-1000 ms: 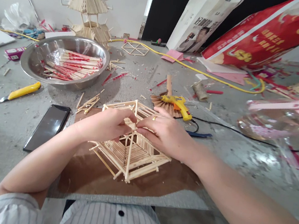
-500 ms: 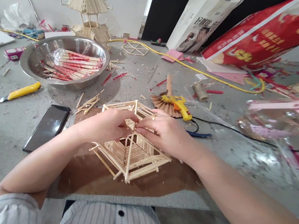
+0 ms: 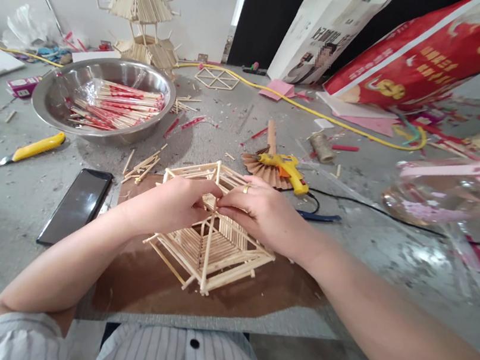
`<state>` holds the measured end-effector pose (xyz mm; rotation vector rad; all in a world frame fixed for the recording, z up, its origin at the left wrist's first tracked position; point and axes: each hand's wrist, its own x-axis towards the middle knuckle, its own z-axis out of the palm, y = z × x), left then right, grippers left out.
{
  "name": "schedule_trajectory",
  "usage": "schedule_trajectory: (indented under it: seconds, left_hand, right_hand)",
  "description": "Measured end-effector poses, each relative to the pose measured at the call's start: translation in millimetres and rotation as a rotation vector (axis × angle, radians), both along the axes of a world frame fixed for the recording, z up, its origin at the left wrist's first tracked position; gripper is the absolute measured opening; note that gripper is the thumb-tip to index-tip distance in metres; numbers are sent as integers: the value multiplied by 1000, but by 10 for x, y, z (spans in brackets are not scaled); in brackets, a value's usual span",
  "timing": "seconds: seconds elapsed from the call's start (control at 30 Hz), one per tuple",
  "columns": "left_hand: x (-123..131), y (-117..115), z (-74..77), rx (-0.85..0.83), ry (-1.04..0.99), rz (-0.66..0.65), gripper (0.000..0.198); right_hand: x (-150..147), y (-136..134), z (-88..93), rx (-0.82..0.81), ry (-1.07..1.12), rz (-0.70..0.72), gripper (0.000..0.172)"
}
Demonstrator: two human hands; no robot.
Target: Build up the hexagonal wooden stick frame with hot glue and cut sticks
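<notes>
A six-sided frame of thin wooden sticks (image 3: 207, 253) lies on a brown sheet (image 3: 133, 290) in front of me. Over its far half, my left hand (image 3: 180, 201) and my right hand (image 3: 260, 210) meet near the centre, fingertips close together. Both hands have bent, pinching fingers at the spot where the spokes join. The left thumb and index finger press on the sticks from the left; the right thumb and fingers, one with a ring, press from the right. My hands hide the exact contact points and part of the frame's far side.
A steel bowl (image 3: 165, 103) with wrapped sticks stands back left. Nearby are a yellow utility knife (image 3: 37, 148), a phone (image 3: 76, 206) and loose sticks (image 3: 145, 166). A yellow glue gun (image 3: 287, 168) trails a black cord. A stick pagoda (image 3: 142, 3) stands behind the bowl.
</notes>
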<state>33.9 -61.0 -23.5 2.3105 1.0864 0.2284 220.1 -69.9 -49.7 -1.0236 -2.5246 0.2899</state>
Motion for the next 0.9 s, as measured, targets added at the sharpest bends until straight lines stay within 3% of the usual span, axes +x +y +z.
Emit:
schedule_trajectory:
  seconds: [0.9]
  left_hand:
    - [-58,-14,10,67,-109,-84,34]
  right_hand:
    - [8,-86,25,-8,-76,-55,19]
